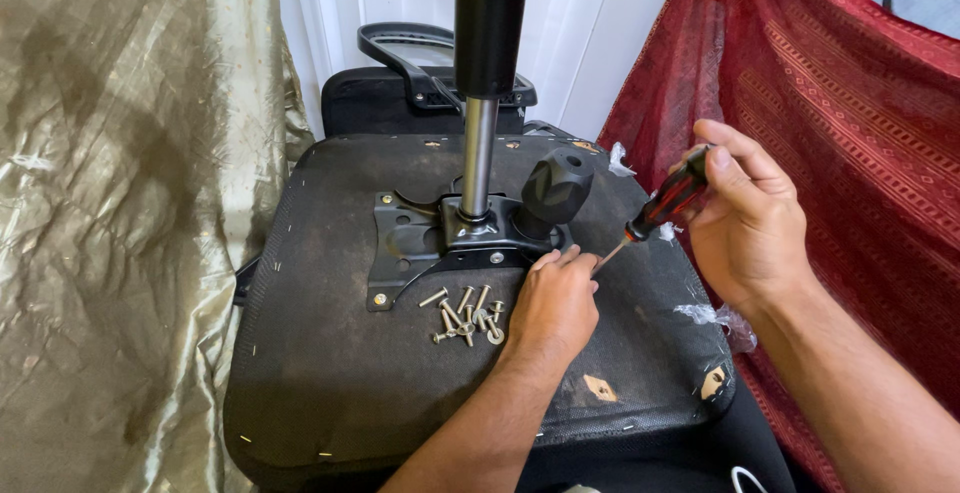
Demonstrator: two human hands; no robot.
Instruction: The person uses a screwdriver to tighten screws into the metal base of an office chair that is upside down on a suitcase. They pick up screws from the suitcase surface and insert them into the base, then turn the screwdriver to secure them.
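Note:
An upturned black chair seat [330, 373] lies before me with a black metal mounting plate [410, 243] bolted to it. A gas cylinder [480, 143] rises from the plate, next to a black knob [553, 191]. My right hand [745, 218] grips a screwdriver [665, 205] with a red and black handle, its tip slanting down toward the plate's right edge. My left hand [552, 305] rests on the seat beside the plate, fingertips at the screwdriver's tip. Several loose silver bolts and washers [466, 315] lie just left of that hand.
A gold cloth [120, 203] hangs at the left and a red patterned cloth [850, 103] at the right. A black armrest [415, 58] sits behind the seat. Bits of clear plastic wrap [715, 318] cling to the seat's right edge.

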